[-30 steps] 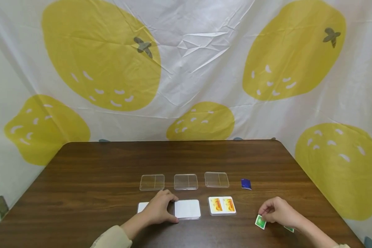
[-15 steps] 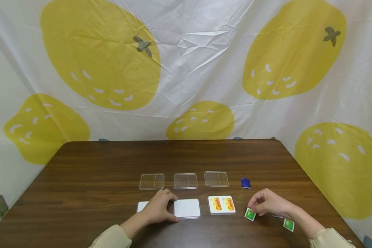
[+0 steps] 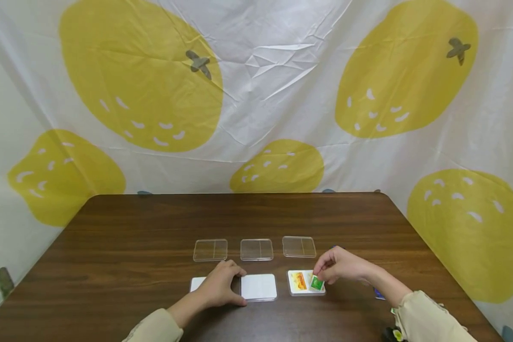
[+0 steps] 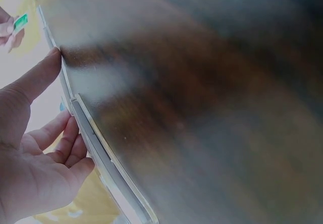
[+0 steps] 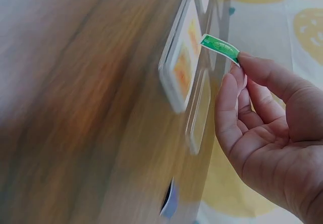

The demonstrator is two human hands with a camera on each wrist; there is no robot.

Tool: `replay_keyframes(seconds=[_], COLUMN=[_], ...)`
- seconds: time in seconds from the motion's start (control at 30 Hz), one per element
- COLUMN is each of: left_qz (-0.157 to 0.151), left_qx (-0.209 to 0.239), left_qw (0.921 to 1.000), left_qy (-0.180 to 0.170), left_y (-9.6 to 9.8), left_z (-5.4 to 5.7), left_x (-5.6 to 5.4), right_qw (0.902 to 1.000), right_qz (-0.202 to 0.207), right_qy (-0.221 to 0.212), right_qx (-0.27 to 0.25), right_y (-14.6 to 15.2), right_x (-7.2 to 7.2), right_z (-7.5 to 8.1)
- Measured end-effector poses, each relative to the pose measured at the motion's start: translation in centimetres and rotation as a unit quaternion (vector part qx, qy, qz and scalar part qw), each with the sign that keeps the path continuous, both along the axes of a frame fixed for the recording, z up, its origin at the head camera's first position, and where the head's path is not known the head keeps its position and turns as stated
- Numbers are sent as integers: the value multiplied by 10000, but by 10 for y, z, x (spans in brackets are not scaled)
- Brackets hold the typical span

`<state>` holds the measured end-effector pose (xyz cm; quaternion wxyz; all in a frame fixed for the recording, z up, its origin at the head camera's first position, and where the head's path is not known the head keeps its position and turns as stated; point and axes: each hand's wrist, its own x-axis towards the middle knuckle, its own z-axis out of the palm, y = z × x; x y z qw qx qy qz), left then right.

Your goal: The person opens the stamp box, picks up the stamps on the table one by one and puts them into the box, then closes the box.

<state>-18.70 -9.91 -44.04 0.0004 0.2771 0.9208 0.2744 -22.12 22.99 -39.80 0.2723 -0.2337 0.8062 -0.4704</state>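
Note:
My right hand (image 3: 344, 267) pinches a small green postage stamp (image 3: 317, 283) between thumb and forefinger. In the head view it overlaps the right half of a flat case (image 3: 307, 291); an orange stamp (image 3: 299, 281) shows on the left half. The right wrist view shows the green stamp (image 5: 220, 47) slightly bent, near the case with its two orange prints. My left hand (image 3: 220, 286) holds the white-topped middle case (image 3: 258, 287) at its left end, thumb on the front edge and forefinger at the back. Another white-topped case (image 3: 196, 283) is partly hidden under that hand.
Three clear plastic lids (image 3: 256, 250) lie in a row behind the cases on the brown wooden table (image 3: 154, 228). A blue stamp (image 5: 170, 204) lies to the right, and a blue piece (image 3: 379, 294) shows beside the right forearm. A lemon-printed cloth (image 3: 278, 95) hangs behind.
My right hand has moved left and away from me with the green stamp, from the table at right to over the right-hand case. The left hand stays in place.

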Motion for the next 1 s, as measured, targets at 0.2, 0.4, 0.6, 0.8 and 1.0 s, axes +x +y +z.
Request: replay_keyframes(seconds=[0.2, 0.4, 0.6, 0.8, 1.0], left_qz=[12, 31, 39, 22, 9], left_qx=[-12, -8, -4, -29, -27], left_qw=[10000, 10000, 10000, 10000, 10000], left_qy=[-8, -9, 32, 2, -18], left_y=[0, 0, -1, -1, -1], left_z=[0, -1, -1, 0, 0], left_x=[0, 0, -1, -1, -1], right_qw=[9996, 9990, 9988, 9989, 9959], right_qz=[205, 390, 330, 411, 727], right_qy=[-126, -116, -341, -243, 480], right_qx=[-141, -163, -76, 47, 230], right_y=[-36, -68, -89, -102, -110], right_x=[-9, -16, -16, -19, -20], right_z=[-2, -8, -10, -14, -18])
